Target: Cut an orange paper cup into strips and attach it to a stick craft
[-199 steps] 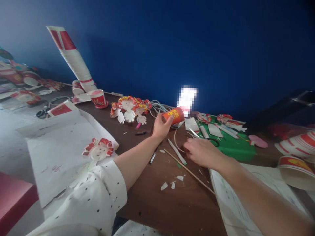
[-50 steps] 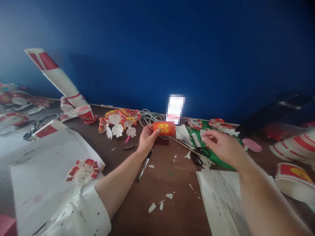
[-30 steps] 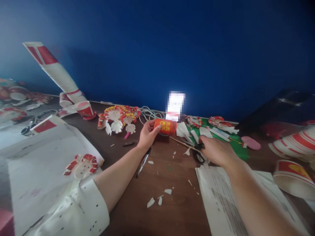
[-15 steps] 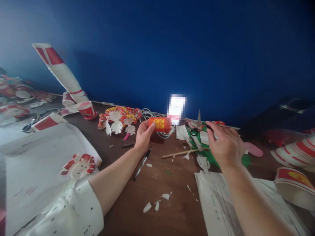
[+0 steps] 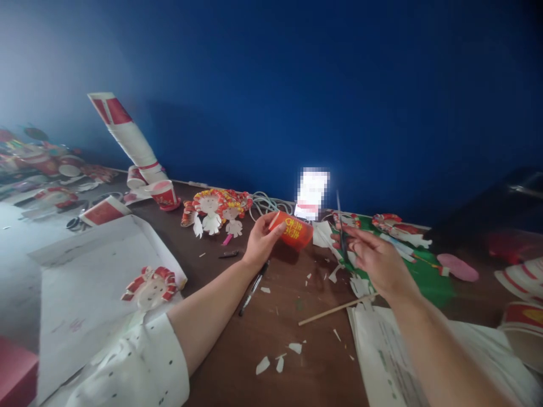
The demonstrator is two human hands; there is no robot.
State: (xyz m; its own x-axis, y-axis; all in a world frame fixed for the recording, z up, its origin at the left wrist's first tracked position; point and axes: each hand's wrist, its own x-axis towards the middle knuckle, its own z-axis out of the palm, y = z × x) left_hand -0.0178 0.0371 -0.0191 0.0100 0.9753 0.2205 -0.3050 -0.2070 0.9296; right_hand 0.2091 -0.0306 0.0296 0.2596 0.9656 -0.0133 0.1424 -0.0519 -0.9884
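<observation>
My left hand (image 5: 266,240) is wrapped around a red paper cup (image 5: 292,230) with yellow characters, its thumb along the side. The cup lies tilted on its side above the brown table. To its right, my right hand (image 5: 373,254) grips a pair of scissors (image 5: 343,240), blades pointing up and dark handles among the fingers. A gap separates the scissors from the cup. Below my right hand lies a thin wooden stick (image 5: 337,310), partly over the papers. A black pen (image 5: 253,289) rests under my left wrist.
Paper dolls (image 5: 210,209) stand near coiled cables (image 5: 271,200) and a bright pixelated screen (image 5: 313,189). White paper scraps (image 5: 294,347) dot the table. At left are stacked paper cups (image 5: 131,141) and a large white sheet (image 5: 85,271); papers (image 5: 377,350) lie at right.
The cup has tilted and moved slightly right in my left hand. My right hand has drawn the scissors up into its grip. The wooden stick lies closer to me.
</observation>
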